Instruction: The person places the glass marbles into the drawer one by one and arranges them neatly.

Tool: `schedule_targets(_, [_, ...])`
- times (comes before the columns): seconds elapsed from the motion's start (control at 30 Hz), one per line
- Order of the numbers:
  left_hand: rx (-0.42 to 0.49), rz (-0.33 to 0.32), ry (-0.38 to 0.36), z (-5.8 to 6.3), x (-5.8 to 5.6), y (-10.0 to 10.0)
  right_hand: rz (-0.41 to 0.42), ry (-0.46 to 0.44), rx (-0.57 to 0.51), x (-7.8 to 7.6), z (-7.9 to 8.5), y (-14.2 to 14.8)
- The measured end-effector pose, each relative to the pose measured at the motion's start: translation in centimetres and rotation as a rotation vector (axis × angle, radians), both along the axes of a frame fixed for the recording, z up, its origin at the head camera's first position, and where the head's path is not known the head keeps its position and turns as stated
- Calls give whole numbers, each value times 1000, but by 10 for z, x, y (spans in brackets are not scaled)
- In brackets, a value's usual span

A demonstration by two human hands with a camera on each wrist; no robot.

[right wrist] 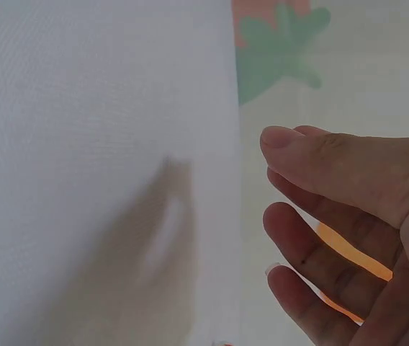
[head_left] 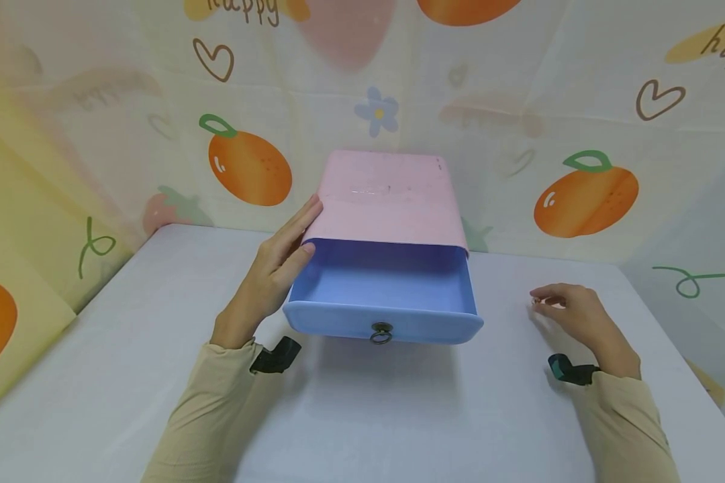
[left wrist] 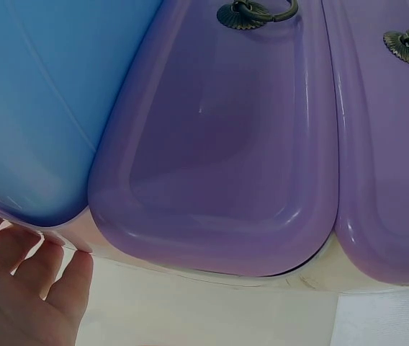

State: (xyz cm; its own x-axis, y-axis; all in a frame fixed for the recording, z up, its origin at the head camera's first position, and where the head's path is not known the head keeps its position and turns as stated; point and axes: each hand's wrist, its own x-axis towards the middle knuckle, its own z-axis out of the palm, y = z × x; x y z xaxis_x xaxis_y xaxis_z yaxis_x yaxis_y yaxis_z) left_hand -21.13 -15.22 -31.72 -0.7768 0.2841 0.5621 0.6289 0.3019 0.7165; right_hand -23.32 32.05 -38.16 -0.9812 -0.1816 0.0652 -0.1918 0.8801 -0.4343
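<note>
A pink cabinet (head_left: pixel 393 194) stands on the table, its blue top drawer (head_left: pixel 383 323) pulled out and nothing showing inside. My left hand (head_left: pixel 272 272) rests along the cabinet's left side, fingers extended and thumb near the front edge. In the left wrist view its fingertips (left wrist: pixel 75 263) touch the pink side wall beside the blue drawer. To the right of the cabinet, my right hand (head_left: pixel 574 312) hovers over the table with loosely bent fingers. The right wrist view shows the fingers (right wrist: pixel 327 274) apart. A tiny reddish spot shows at the fingertips in the head view; I cannot tell what it is.
Two purple drawers (left wrist: pixel 219 144) with metal ring pulls sit pushed in below the blue one. A ring pull (head_left: pixel 381 333) hangs on the blue drawer front. White cloth covers the table (head_left: pixel 362 429). A fruit-print curtain (head_left: pixel 489 80) stands close behind the cabinet.
</note>
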Motion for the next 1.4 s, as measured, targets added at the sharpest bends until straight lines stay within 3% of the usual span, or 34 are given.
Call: schedule_targets(1.4, [20,-14,1,-1,0,0,51,137,-2,15,34,-23])
